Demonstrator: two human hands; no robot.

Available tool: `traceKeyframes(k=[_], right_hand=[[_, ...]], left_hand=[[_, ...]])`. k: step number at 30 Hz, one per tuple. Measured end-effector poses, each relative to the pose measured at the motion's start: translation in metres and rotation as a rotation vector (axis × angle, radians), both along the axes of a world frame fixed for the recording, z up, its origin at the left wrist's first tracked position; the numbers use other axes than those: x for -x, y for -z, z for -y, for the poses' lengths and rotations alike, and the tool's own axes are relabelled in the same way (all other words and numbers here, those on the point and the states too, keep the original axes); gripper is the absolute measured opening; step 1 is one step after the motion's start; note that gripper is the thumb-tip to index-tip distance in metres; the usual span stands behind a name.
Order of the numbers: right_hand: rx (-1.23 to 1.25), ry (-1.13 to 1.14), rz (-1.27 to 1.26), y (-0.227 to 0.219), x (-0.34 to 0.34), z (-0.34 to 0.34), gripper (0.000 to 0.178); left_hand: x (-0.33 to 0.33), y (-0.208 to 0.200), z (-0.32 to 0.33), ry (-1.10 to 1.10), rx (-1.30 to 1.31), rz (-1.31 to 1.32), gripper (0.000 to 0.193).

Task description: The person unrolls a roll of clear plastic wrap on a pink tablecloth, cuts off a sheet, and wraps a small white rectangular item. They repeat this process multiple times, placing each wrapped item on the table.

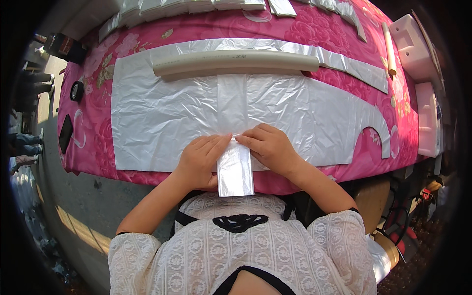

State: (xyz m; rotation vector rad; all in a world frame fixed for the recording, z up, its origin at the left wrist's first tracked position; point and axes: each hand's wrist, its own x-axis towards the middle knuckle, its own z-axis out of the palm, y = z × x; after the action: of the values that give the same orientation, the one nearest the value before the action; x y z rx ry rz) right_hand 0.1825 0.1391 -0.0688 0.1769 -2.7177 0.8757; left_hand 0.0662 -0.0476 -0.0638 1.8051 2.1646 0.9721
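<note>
Both hands meet at the near edge of the table over a folded white plastic bag point(235, 172), a narrow flat strip that hangs toward my body. With its fingertips pressed on the upper left corner, my left hand point(201, 157) grips the strip. My right hand point(269, 148) pinches the upper right corner between thumb and fingers. Under and beyond them, white plastic bags point(162, 113) lie spread flat and wrinkled, with a handle loop at the right end. Across their far part rests a long pale grey plastic pipe point(236, 63).
A pink flowered tablecloth point(339, 34) covers the table. Stacks of folded bags point(187, 6) line the far edge. At the left are a black phone point(65, 133), a roll of black tape point(76, 91) and a dark bottle point(64, 47). White foam boxes point(415, 46) stand at the right.
</note>
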Motion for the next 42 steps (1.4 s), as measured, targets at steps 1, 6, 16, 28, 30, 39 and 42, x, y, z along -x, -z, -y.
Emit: traceKeyframes(k=[1,6,16,28,30,39,42], right_hand=[[0.043,0.025,0.035,-0.001,0.003,-0.003,0.031],[0.562,0.345,0.666,-0.025,0.038,-0.014,0.021],[0.197,0.456,0.535,-0.032,0.037,-0.003,0.037],[-0.193,-0.102,-0.014,0.0,0.046,-0.045,0.037],[-0.129,-0.09,-0.059,-0.001,0.048,-0.045,0.034],[0.055,-0.174,-0.069,0.002,0.003,-0.013,0.025],[0.198,-0.024,0.127,-0.005,0.005,-0.012,0.017]], left_hand=[[0.002,0.0,-0.003,-0.032,-0.015,0.059,0.061],[0.009,-0.011,-0.018,-0.372,0.063,0.52,0.057],[-0.015,0.009,-0.025,-0.144,0.31,-0.183,0.071],[0.018,0.004,-0.04,-0.078,0.109,-0.361,0.052],[0.023,0.008,-0.039,-0.05,0.054,-0.391,0.048],[-0.006,0.004,-0.003,0.04,-0.07,-0.123,0.048],[-0.01,-0.001,-0.003,-0.053,-0.066,0.02,0.047]])
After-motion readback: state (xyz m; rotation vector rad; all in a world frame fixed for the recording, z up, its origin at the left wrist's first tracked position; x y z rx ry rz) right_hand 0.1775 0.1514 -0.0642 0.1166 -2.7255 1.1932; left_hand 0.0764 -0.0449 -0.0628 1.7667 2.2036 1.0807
